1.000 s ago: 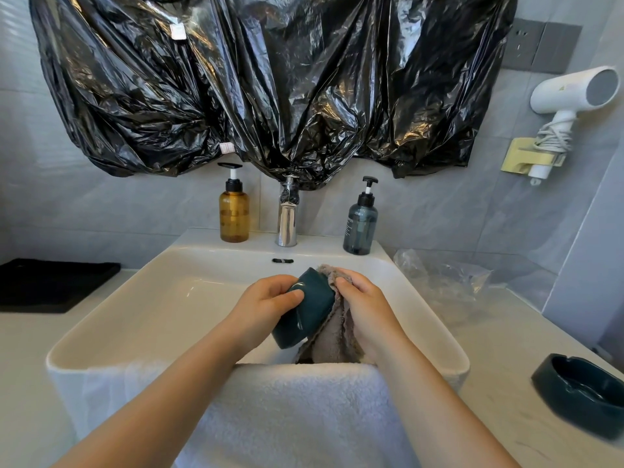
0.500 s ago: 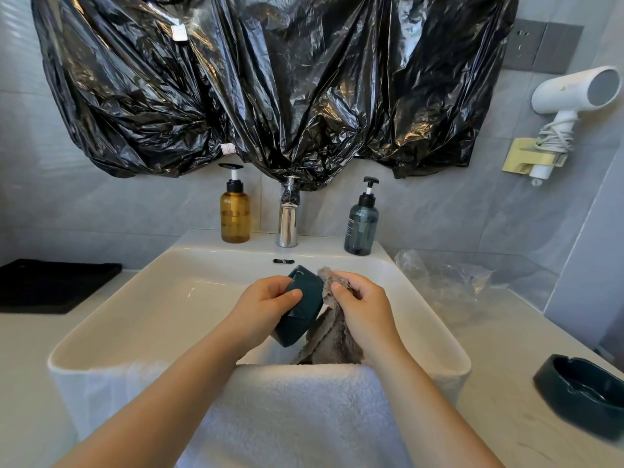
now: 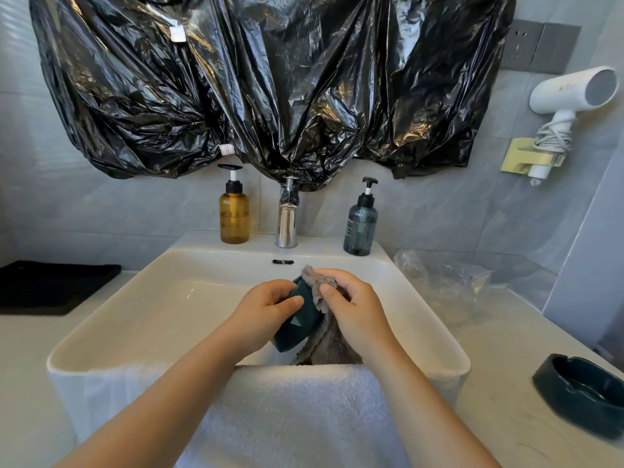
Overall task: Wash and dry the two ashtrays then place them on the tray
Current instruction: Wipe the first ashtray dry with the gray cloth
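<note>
Over the white sink (image 3: pixel 162 292), my left hand (image 3: pixel 266 305) grips a dark green ashtray (image 3: pixel 297 324) held on edge, its underside toward me. My right hand (image 3: pixel 354 305) holds a grey cloth (image 3: pixel 324 339) pressed against the ashtray's far side and rim; the cloth hangs down into the basin. The ashtray's inside is hidden. A second dark green ashtray (image 3: pixel 584 400) sits upright on the counter at the right. A black tray (image 3: pixel 50 285) lies on the counter at the far left.
A white towel (image 3: pixel 287 410) drapes over the sink's front edge. A chrome tap (image 3: pixel 287 217) stands behind the basin between an amber pump bottle (image 3: pixel 234 214) and a dark pump bottle (image 3: pixel 360 224). Crumpled clear plastic (image 3: pixel 442 282) lies right of the sink. A hair dryer (image 3: pixel 570 96) hangs on the wall.
My right hand has shifted the cloth up over the ashtray's top rim, and the ashtray has turned a little in my left hand. The other ashtray has not moved.
</note>
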Action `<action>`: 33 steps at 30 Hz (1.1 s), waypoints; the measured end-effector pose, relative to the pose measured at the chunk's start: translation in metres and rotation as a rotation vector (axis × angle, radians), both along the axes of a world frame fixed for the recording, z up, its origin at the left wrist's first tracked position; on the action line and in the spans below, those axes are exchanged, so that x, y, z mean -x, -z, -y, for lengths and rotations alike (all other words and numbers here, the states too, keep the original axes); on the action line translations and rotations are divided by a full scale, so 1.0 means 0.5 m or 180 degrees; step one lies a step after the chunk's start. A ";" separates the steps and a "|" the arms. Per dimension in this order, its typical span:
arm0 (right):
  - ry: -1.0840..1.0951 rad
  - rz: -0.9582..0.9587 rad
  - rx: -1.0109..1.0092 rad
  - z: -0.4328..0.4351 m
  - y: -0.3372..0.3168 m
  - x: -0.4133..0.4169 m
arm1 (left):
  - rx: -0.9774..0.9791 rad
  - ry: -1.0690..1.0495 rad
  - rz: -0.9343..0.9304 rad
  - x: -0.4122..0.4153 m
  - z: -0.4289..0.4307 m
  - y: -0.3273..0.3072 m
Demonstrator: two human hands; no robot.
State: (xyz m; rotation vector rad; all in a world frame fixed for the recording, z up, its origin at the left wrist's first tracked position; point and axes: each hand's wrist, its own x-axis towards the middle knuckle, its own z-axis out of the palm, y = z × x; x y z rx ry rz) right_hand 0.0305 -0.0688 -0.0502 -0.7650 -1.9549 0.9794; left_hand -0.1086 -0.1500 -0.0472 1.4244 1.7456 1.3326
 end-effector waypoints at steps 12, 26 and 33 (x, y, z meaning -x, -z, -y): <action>0.0031 -0.0521 0.1185 -0.019 0.002 0.001 | 0.0098 0.0164 0.0631 -0.006 0.003 -0.009; 0.0337 -0.0387 0.0682 -0.016 0.005 -0.001 | -0.0032 0.0083 0.0225 0.001 0.004 -0.002; 0.0172 -0.0356 0.0793 -0.013 -0.009 0.004 | -0.0044 0.0300 -0.0048 -0.006 0.010 -0.003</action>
